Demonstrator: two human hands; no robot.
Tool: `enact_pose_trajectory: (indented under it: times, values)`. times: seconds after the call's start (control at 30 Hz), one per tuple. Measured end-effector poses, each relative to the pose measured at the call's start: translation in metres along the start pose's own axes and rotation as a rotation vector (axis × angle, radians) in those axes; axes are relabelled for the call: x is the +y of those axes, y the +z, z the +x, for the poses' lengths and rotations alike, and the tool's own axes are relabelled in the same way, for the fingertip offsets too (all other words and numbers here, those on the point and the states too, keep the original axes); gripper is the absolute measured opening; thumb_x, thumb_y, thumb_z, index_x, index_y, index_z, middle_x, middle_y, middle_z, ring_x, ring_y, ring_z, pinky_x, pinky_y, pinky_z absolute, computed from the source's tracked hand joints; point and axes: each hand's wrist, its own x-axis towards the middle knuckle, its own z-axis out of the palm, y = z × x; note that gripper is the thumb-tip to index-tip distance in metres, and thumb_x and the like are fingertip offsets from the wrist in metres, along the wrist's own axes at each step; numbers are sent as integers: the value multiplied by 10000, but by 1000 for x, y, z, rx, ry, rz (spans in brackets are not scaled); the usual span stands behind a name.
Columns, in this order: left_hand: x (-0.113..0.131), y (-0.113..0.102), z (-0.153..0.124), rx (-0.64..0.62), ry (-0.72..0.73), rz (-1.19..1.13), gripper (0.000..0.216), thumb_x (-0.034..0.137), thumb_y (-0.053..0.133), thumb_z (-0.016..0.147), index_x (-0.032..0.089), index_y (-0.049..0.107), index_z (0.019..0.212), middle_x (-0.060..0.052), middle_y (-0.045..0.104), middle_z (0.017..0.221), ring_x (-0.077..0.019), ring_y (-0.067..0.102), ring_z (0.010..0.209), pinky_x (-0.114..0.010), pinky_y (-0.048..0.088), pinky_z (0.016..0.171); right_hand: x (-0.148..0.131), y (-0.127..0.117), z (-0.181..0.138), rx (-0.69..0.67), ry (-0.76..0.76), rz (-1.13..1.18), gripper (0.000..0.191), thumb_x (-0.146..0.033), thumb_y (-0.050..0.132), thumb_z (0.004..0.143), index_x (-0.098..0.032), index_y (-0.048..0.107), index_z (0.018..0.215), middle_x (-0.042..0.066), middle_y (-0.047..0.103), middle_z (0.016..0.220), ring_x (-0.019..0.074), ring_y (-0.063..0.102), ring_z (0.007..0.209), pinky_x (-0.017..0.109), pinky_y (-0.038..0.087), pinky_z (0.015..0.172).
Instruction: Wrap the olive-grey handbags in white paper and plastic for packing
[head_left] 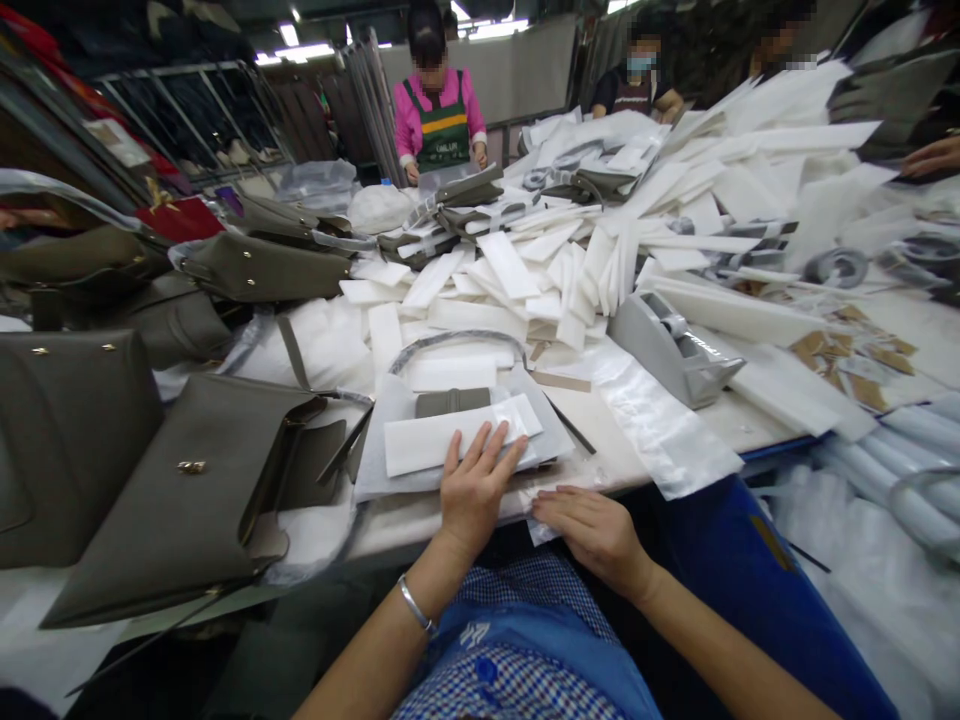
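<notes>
Low in the middle of the frame, the left hand [476,490] lay flat with fingers spread wide, gripping nothing, its fingertips pressing on a white foam strip [420,445]. The strip rested on a pale wrapping sheet [382,475], just below a small olive leather piece [452,402]. Just to its right, the right hand [592,525] lay palm down, fingers straight and close together, on crumpled clear film at the table edge [397,525].

An open olive handbag [180,490] crowded the lower left, just beside the sheet. A grey tape dispenser [675,350] stood to the right of centre, and a clear plastic bag [660,425] lay below it. A heap of foam strips [540,265] filled the middle behind. A co-worker in pink [441,115] stood at the top centre.
</notes>
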Motion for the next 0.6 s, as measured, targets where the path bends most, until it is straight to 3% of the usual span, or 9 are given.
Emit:
enact_pose_trajectory:
  times: [0.27, 0.6]
  values:
    - [-2, 7, -3, 41, 15, -18, 425, 297, 570, 982, 370, 533, 1399, 10, 532, 1463, -220, 496, 1366, -506, 187, 1246, -30, -15, -3, -9, 18, -14, 391, -8, 448, 911, -198, 692, 1150, 50, 773, 1079, 170, 734, 993, 337, 585, 957]
    - [-2, 8, -4, 63, 29, -51, 428, 265, 557, 985, 354, 534, 1402, -5, 518, 1488, -231, 486, 1371, -516, 165, 1244, -17, -49, 63, -5, 8, -10, 284, -46, 543, 911, -223, 722, 1043, 9, 787, 978, 159, 744, 878, 303, 574, 902]
